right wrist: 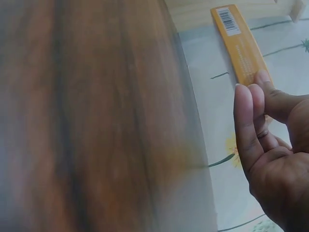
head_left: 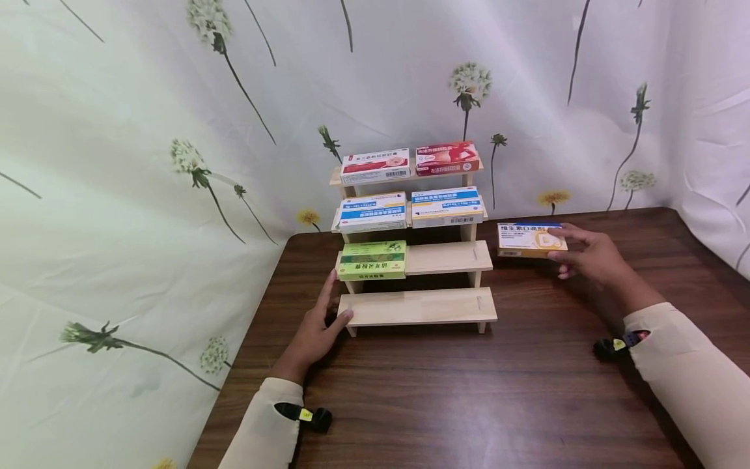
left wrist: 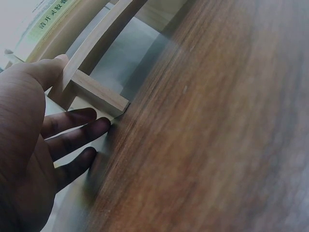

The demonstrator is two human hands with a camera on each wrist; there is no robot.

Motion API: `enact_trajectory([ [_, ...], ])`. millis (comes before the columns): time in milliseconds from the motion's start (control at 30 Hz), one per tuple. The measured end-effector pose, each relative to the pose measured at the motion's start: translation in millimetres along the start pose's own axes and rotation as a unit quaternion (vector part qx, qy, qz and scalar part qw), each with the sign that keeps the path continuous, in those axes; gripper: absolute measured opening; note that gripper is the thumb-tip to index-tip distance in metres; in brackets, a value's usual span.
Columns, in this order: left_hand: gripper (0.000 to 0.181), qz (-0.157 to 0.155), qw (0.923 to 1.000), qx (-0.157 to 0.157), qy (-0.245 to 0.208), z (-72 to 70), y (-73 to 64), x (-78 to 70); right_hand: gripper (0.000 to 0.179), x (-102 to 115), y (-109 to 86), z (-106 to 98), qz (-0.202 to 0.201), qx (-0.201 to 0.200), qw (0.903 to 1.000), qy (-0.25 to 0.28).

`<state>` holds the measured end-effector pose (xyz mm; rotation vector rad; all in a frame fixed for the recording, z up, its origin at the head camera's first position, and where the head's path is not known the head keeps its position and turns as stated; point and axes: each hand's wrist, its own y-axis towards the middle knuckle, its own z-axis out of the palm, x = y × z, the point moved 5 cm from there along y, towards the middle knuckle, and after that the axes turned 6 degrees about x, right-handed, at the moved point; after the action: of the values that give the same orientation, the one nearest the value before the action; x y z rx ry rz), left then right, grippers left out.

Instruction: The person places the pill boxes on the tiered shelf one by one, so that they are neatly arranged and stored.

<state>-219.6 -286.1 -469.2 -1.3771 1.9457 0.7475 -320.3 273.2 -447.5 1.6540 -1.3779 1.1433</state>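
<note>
A stepped wooden display rack (head_left: 417,309) stands on the table with medicine boxes on its upper tiers. My left hand (head_left: 316,332) is at the rack's left end, its thumb touching the bottom shelf and its index finger reaching up beside the green medicine box (head_left: 372,260). In the left wrist view the other fingers (left wrist: 79,137) extend loosely near the rack's leg (left wrist: 101,94). To the right of the rack, my right hand (head_left: 592,257) pinches a white, blue and yellow medicine box (head_left: 530,240) by its right end. Its orange side with a barcode shows in the right wrist view.
Two red-and-white boxes (head_left: 375,166) (head_left: 447,158) sit on the top tier. Below them are two blue-and-white boxes (head_left: 372,212) (head_left: 447,206). The dark wooden table (head_left: 457,397) backs onto a flower-patterned curtain (head_left: 375,78).
</note>
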Motion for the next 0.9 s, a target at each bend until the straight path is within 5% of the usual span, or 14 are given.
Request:
enact_trajectory([
  [233,0.091,0.004,1.0,0.001,0.004,0.2,0.5,1.0,0.063,14,-14.3,0,0.002,-0.016,0.999,-0.04],
  [900,0.09,0.012,0.9999,0.0,-0.003,0.2,-0.6,-3.4,0.064,51,-46.1,3,-0.022,-0.043,0.9982,-0.035],
])
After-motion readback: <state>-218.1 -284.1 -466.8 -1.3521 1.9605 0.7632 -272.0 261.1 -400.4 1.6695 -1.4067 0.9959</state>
